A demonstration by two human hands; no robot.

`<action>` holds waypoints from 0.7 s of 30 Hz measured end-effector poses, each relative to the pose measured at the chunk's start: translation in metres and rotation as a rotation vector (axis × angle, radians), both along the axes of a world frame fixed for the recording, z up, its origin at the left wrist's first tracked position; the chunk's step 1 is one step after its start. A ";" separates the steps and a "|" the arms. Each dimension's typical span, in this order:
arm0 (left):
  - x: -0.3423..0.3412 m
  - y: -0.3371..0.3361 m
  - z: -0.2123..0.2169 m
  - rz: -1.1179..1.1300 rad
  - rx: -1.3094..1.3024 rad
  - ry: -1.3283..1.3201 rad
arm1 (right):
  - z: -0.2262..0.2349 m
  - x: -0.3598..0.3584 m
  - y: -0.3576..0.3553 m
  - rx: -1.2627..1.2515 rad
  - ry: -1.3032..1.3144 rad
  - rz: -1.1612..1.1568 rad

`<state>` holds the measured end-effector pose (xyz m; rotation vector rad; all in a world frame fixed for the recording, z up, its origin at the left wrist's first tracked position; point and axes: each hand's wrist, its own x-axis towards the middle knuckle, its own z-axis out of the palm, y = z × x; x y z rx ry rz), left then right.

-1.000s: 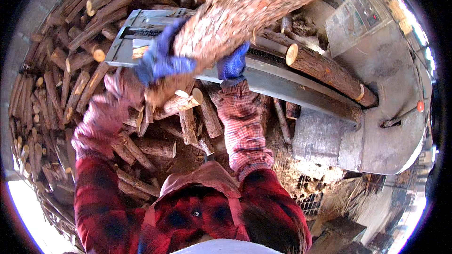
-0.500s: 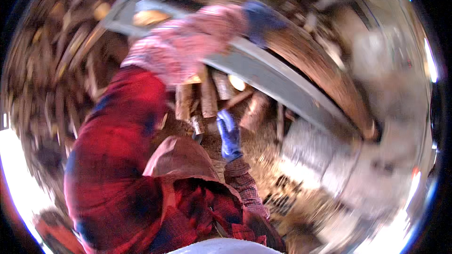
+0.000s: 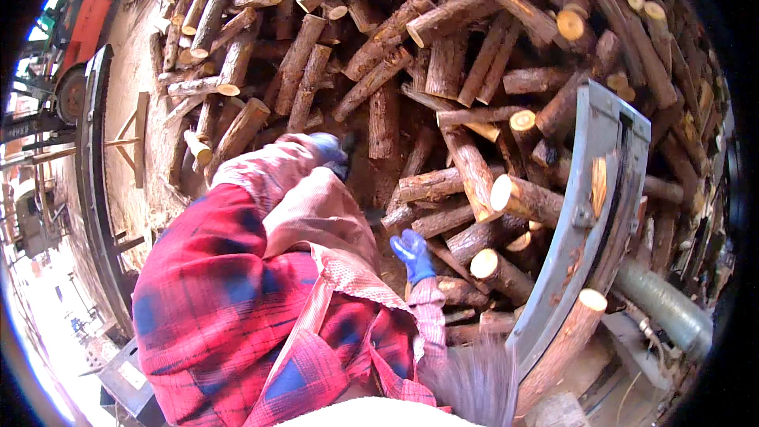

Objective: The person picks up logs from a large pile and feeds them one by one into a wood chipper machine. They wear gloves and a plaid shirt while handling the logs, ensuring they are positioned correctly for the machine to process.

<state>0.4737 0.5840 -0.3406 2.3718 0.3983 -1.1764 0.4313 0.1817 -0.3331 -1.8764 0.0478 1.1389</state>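
Logs (image 3: 385,123) near left hand (image 3: 330,152) — grip I can't tell; right hand (image 3: 413,256) spread. Likely reach step — next needs firm hold.

Orange-red vehicle (image 3: 85,16) near a long dark beam (image 3: 92,150), upper left.

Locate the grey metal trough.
In the head view, the grey metal trough slants down the right half, with cut logs between it and the right hand and a green cylinder on its other side.
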 end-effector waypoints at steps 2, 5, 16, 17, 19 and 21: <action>-0.012 0.093 -0.044 0.217 0.139 0.096 | 0.003 0.060 0.052 0.172 0.176 -0.204; -0.023 0.165 -0.101 0.363 0.068 -0.018 | -0.027 0.160 0.131 0.432 0.204 -0.477; 0.277 0.142 -0.238 0.877 -0.690 -0.610 | -0.225 0.503 0.365 0.217 -0.230 -0.611; 0.318 0.131 -0.217 0.933 -0.622 -0.708 | -0.238 0.517 0.371 0.118 -0.194 -0.712; 0.390 0.117 -0.206 0.828 -0.660 -0.788 | -0.259 0.549 0.375 -0.088 -0.314 -0.703; 0.411 0.121 -0.223 0.882 -0.963 -0.689 | -0.242 0.540 0.406 0.597 -0.395 -0.896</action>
